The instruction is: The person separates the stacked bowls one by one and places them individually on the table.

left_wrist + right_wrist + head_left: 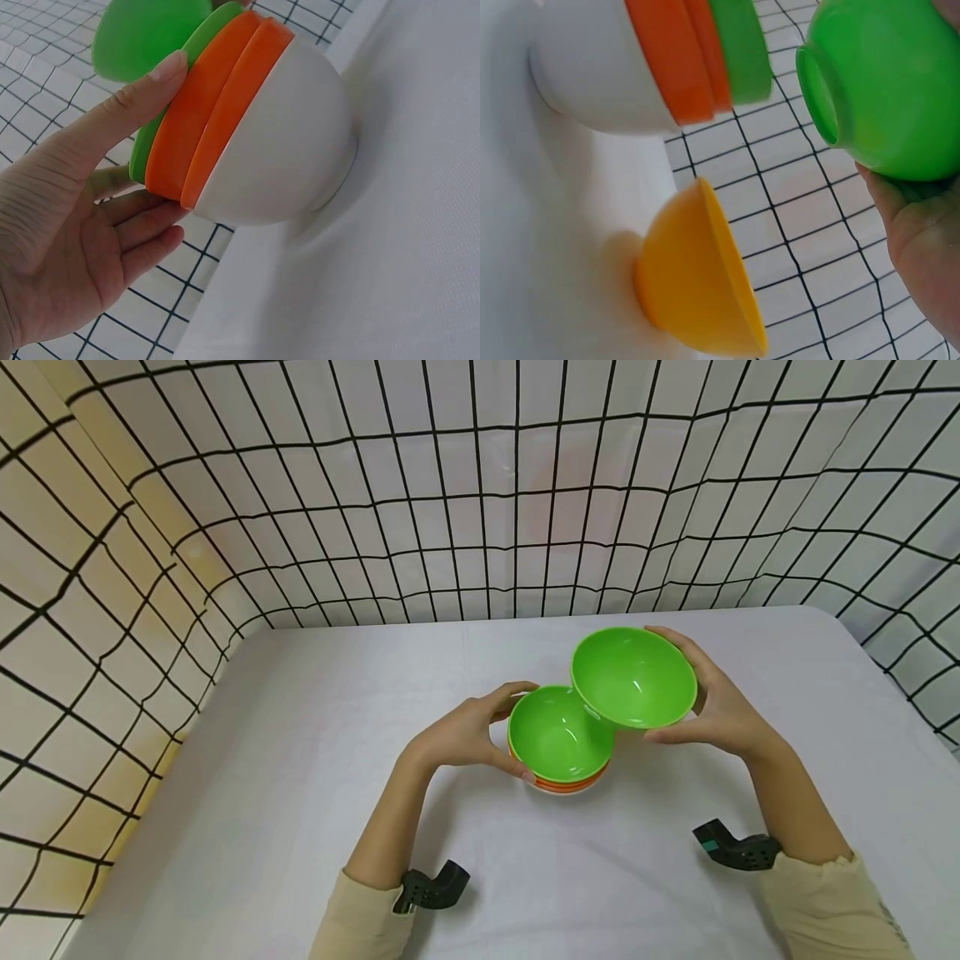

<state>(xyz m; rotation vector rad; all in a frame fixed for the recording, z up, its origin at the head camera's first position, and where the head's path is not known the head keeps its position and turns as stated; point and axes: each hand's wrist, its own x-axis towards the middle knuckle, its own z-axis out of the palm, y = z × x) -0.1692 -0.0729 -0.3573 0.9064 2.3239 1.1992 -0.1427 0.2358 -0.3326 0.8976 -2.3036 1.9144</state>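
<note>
A stack of bowls (pixel 558 752) stands on the white table (pixel 300 760): a green bowl on top, two orange ones under it, a white one at the bottom (pixel 285 150). My left hand (pixel 504 731) grips the stack's left side, thumb on the near rim and fingers round the far rim (pixel 90 202). My right hand (pixel 705 697) holds a second green bowl (pixel 633 677) off the table, tilted, just above and right of the stack. The right wrist view shows this bowl (pixel 885 82) apart from the stack (pixel 652 60), with my right hand (pixel 922 240) cupping its side.
A yellow bowl (pixel 697 277) stands on the table close to the stack in the right wrist view; it is hidden in the head view. A white curtain with a black grid (pixel 480 485) closes off the back and both sides. Black wrist mounts (pixel 431 889) sit on both forearms.
</note>
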